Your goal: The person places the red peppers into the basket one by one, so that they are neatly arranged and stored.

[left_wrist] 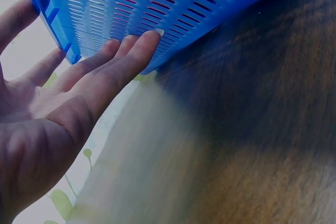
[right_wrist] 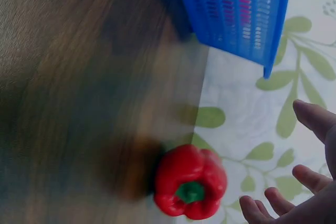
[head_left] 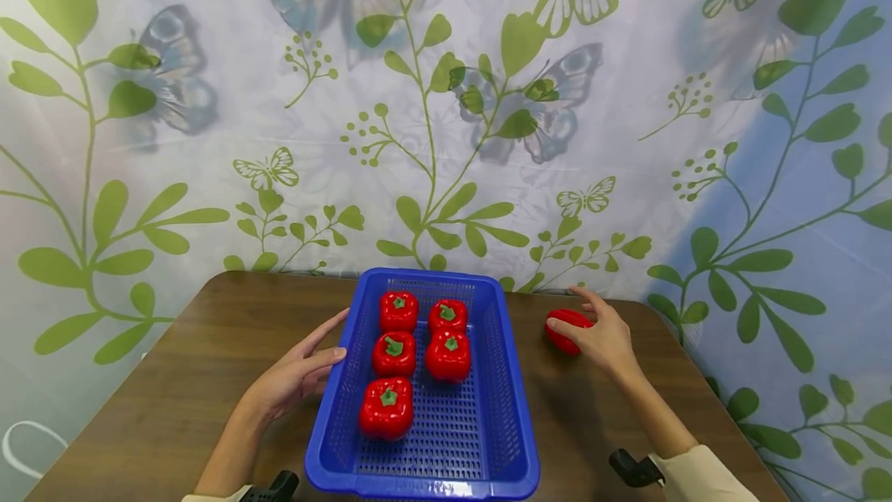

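A blue plastic basket (head_left: 519,417) with slotted walls stands on the table and holds several red bell peppers (head_left: 387,409) with green stems, mostly in its left and back parts. My left hand (head_left: 296,370) is at the basket's left side. In the left wrist view its fingers (left_wrist: 139,53) are fairly straight against the outer wall. Right of the basket, a single red bell pepper (right_wrist: 191,182) lies on the table. My right hand (head_left: 605,338) hovers over that pepper with fingers spread; a gap between them shows in the right wrist view.
The brown wooden table (head_left: 174,378) reaches back to a hanging cloth (head_left: 446,99) printed with green leaves and butterflies. A pale looped cord (head_left: 21,448) hangs beyond the table's left edge. Dark bands with devices (head_left: 634,469) sit on both wrists.
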`<state>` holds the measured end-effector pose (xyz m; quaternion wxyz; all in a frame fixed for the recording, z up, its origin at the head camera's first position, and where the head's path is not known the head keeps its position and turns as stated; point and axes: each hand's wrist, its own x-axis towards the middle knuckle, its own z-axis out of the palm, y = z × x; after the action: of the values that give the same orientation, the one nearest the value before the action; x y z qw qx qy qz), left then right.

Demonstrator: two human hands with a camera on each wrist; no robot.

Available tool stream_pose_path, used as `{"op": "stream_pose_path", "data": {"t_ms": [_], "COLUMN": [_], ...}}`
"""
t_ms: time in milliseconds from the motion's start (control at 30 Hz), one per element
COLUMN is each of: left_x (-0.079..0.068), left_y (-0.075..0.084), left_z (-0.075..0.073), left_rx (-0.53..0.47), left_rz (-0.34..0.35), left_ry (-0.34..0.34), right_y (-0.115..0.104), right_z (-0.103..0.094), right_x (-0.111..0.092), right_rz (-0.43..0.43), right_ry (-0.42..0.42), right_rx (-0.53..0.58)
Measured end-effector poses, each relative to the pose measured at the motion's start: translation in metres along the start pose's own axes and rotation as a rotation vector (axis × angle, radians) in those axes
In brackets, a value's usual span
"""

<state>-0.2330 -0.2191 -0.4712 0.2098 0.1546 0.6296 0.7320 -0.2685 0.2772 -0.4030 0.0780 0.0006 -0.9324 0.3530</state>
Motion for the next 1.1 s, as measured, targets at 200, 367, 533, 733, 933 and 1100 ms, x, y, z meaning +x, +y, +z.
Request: {"op": "stream_pose_path", "data": {"t_ms": [200, 367, 533, 733, 933, 1100], "left_x": [0.000, 0.000, -0.001, -0.002, -0.001, -0.002], "left_y": [-0.001, -0.002, -0.003, -0.004, -0.003, -0.003], "left_z": [0.000, 0.000, 0.000, 0.000, 0.000, 0.000], "left_rx": [0.001, 0.002, 0.004, 0.006, 0.007, 0.013], "left_rz": [0.000, 0.009, 0.016, 0.016, 0.013, 0.021], "left_ry": [-0.001, -0.010, -0.012, -0.010, -0.005, -0.012], "right_y": [0.017, 0.031, 0.043, 0.054, 0.060, 0.066], "right_z": [0.005, 0.012, 0.019, 0.023, 0.026, 0.032], "right_x": [0.003, 0.006, 0.008, 0.009, 0.007, 0.007], "right_rz": [0.026, 0.064, 0.095, 0.130, 0.167, 0.182], "right_ry": [0.048, 0.095, 0.116, 0.125, 0.093, 0.089], "right_rx": [0.012, 0.013, 0.045, 0.067, 0.076, 0.091]}}
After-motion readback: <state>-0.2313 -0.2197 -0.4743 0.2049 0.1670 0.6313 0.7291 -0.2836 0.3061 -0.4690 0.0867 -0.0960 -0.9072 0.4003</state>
